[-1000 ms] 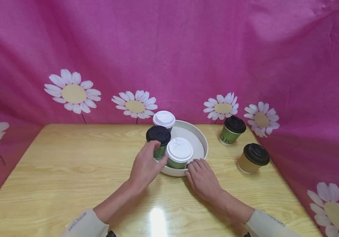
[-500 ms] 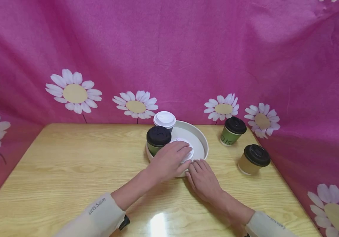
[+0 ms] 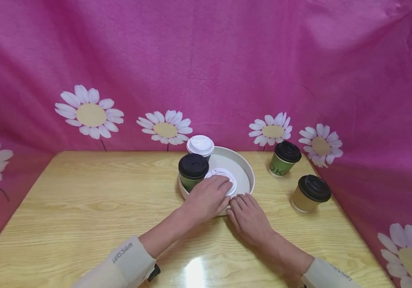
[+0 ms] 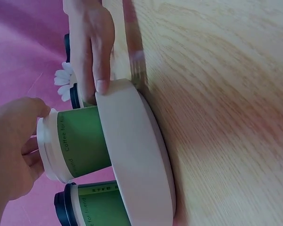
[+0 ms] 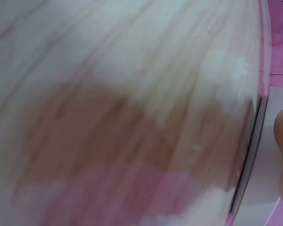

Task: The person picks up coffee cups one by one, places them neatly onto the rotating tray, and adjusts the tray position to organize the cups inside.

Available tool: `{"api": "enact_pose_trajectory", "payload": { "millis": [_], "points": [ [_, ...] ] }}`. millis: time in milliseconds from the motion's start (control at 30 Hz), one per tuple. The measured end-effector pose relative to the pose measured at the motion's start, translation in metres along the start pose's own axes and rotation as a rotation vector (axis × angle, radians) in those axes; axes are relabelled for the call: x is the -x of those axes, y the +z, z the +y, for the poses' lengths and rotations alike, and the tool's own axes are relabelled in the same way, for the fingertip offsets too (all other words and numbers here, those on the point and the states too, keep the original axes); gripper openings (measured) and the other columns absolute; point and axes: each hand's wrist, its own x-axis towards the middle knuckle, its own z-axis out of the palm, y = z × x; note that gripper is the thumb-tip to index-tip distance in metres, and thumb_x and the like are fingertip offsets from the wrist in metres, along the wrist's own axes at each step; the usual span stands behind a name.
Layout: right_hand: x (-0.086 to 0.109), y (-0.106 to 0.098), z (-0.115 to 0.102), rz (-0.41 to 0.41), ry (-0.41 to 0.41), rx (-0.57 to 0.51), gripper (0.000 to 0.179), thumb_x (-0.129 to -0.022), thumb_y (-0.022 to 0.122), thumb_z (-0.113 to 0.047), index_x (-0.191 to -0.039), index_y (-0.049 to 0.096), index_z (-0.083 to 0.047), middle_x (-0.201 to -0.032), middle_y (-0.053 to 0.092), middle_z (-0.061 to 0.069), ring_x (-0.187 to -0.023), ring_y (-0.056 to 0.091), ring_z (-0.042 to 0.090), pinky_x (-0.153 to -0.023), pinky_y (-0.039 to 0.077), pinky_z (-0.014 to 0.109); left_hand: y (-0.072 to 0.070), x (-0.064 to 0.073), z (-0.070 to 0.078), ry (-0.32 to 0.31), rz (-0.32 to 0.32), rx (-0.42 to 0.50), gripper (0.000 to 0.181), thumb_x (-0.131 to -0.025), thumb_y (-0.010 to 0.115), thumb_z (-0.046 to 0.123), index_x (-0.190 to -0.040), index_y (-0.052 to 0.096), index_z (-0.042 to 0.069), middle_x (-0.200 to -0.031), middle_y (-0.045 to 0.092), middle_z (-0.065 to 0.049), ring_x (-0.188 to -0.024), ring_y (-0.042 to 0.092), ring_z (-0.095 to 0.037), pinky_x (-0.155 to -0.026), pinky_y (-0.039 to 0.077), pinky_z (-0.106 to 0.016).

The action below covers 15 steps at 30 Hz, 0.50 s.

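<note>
My left hand (image 3: pixel 206 200) holds a green paper coffee cup by its white lid (image 3: pixel 221 172) from above. In the left wrist view, the fingers and thumb curl round the lid of that cup (image 4: pixel 85 141), which stands in a round cream tray (image 3: pixel 251 176). My right hand (image 3: pixel 250 218) grips the tray's near rim, its fingers over the edge and thumb outside. Beside the held cup stands a green cup with a black lid (image 3: pixel 193 166). Behind that is a cup with a white lid (image 3: pixel 200 145). The right wrist view is mostly blurred tabletop.
Right of the tray, a green cup with a black lid (image 3: pixel 285 158) and a tan cup with a black lid (image 3: pixel 310 194) stand on the wooden table (image 3: pixel 101 200). A pink cloth with daisies (image 3: pixel 206 72) hangs behind the table and along its sides.
The left hand has moved right from the black-lidded cup onto the white lid of the nearest cup and taken hold of it. The right hand has stayed at the tray rim.
</note>
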Motion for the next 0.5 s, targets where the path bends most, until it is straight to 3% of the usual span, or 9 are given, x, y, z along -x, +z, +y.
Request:
{"api": "enact_pose_trajectory", "payload": {
  "millis": [200, 367, 500],
  "points": [
    [-0.002, -0.008, 0.015, -0.066, 0.007, -0.084, 0.030, -0.100, 0.046, -0.029, -0.108, 0.060, -0.003, -0.110, 0.061, 0.013, -0.112, 0.054, 0.034, -0.108, 0.035, 0.051, 0.000, -0.001, 0.001, -0.017, -0.032, -0.012, 0.031, -0.096, 0.063, 0.026, -0.121, 0.066, 0.007, -0.122, 0.063, -0.006, -0.117, 0.057, -0.020, -0.100, 0.046, -0.031],
    [-0.006, -0.016, 0.044, -0.087, -0.086, -0.117, 0.033, -0.097, 0.052, -0.024, -0.118, 0.062, -0.001, -0.121, 0.061, 0.015, -0.124, 0.049, 0.034, -0.112, 0.031, 0.047, 0.001, -0.001, 0.000, -0.015, -0.029, -0.007, 0.033, -0.096, 0.064, 0.027, -0.121, 0.067, 0.007, -0.122, 0.064, -0.006, -0.118, 0.057, -0.020, -0.099, 0.047, -0.031],
    [-0.014, -0.020, 0.068, -0.067, -0.157, -0.127, 0.031, -0.090, 0.055, -0.017, -0.115, 0.062, 0.001, -0.120, 0.061, 0.017, -0.123, 0.050, 0.037, -0.110, 0.035, 0.049, 0.002, 0.000, 0.000, -0.010, -0.009, -0.023, 0.033, -0.094, 0.064, 0.027, -0.120, 0.067, 0.006, -0.121, 0.064, -0.006, -0.116, 0.058, -0.020, -0.096, 0.049, -0.031]
  ]
}}
